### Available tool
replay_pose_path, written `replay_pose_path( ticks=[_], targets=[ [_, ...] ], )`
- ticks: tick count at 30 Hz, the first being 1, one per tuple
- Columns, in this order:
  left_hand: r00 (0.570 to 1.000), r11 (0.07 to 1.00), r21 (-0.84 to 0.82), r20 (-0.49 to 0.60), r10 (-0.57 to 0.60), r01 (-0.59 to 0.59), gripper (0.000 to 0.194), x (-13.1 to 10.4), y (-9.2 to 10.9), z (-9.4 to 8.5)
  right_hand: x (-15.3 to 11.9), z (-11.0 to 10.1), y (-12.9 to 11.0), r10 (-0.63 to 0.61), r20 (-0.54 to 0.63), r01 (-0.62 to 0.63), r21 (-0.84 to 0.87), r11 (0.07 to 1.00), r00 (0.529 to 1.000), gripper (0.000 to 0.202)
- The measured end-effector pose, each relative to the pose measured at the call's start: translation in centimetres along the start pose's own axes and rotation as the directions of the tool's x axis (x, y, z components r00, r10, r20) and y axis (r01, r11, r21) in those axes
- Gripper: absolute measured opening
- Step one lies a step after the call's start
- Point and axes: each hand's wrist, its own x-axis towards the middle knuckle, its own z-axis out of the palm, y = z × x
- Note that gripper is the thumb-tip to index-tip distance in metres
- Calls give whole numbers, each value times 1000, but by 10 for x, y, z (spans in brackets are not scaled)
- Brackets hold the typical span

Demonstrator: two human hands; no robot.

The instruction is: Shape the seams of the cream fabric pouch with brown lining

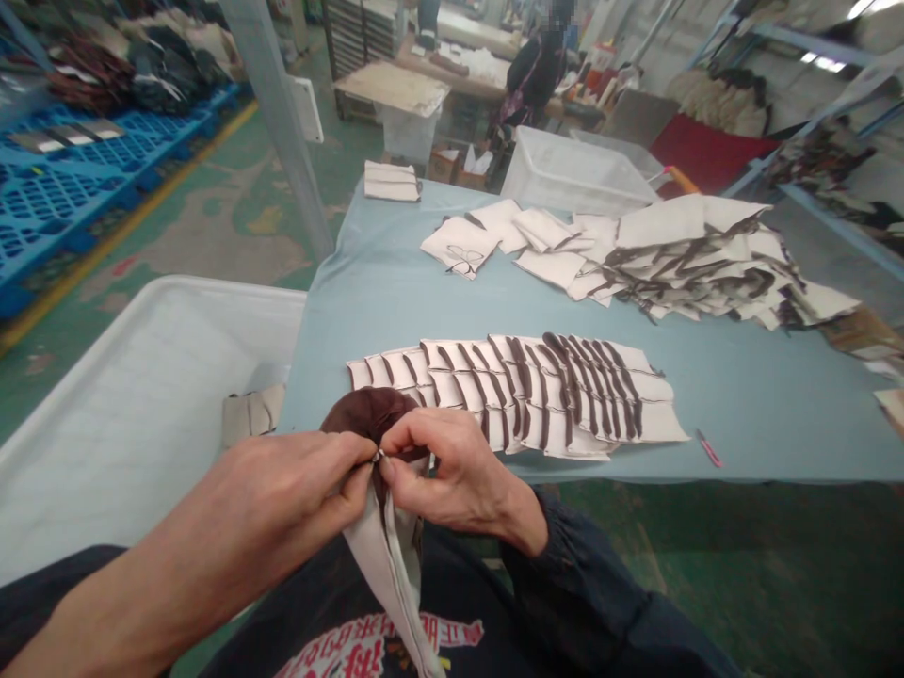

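- Left hand (282, 494) and right hand (442, 471) together at the near table edge, fingertips meeting, both pinched on one fabric pouch (385, 527).
- Pouch: pale outer cloth hanging down between the hands toward the lap, dark brown lining (367, 411) bulging up above the fingers. Small metal bit at the pinch point, too small to tell what it is.
- Light blue table (395, 301) right in front of the hands.
- Row of overlapped pale pieces with dark strips (523, 391) lies just beyond the hands, fanned left to right.
- Bigger loose heap of the same pieces (699, 259) at far right of table; a few plain pale pieces (462, 247) beside it, one folded stack (391, 181) at far left corner.
- Pink-handled tool (708, 448) near the table's front edge, right of the row, apart from the hands.
- White bin (141, 405) to the left of the table, one pale piece inside (250, 414).
- Another white tub (572, 169) at the far table end.
- Another person (537, 66) at a bench far back.
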Motion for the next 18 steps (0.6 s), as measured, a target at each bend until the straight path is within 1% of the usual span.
replay_pose_path(
  ticks=[3,5,6,7,8,9,11,12,13,14,15,16,18],
  targets=[
    [999,994,-102,-9,-46,45,33,-1,-5,4,-1,2,1,36,1,-36,44,998,999,4],
    [995,967,-235,7,-98,97,25,-1,-10,7,0,2,0,46,4,-47,82,996,999,5],
    [990,939,-316,28,-136,138,22,-1,-13,7,0,2,-1,51,7,-51,98,994,999,5],
    [981,895,-402,61,-184,193,20,0,-14,8,2,3,-3,59,12,-60,112,992,998,5],
    [964,832,-488,113,-239,263,20,1,-15,9,3,3,-5,67,19,-69,126,990,998,6],
    [938,748,-568,176,-297,343,22,3,-15,9,5,3,-7,75,24,-78,144,986,997,7],
    [866,531,-693,305,-396,487,23,6,-13,12,8,2,-11,109,37,-114,192,975,993,10],
    [831,425,-732,357,-426,532,23,8,-11,14,10,2,-14,136,51,-144,223,964,989,12],
    [806,341,-757,394,-442,557,24,9,-9,16,12,1,-15,170,74,-184,253,950,983,14],
    [792,289,-771,415,-448,568,24,10,-7,18,13,0,-17,213,107,-235,283,930,971,16],
    [788,265,-779,423,-447,568,25,10,-6,20,14,-2,-18,260,143,-292,309,905,955,17],
    [793,261,-785,420,-442,561,25,10,-5,22,15,-3,-19,301,181,-347,334,876,936,19],
    [816,291,-797,385,-432,530,26,10,-6,23,17,-6,-18,363,255,-438,381,814,896,22]
  ],
)
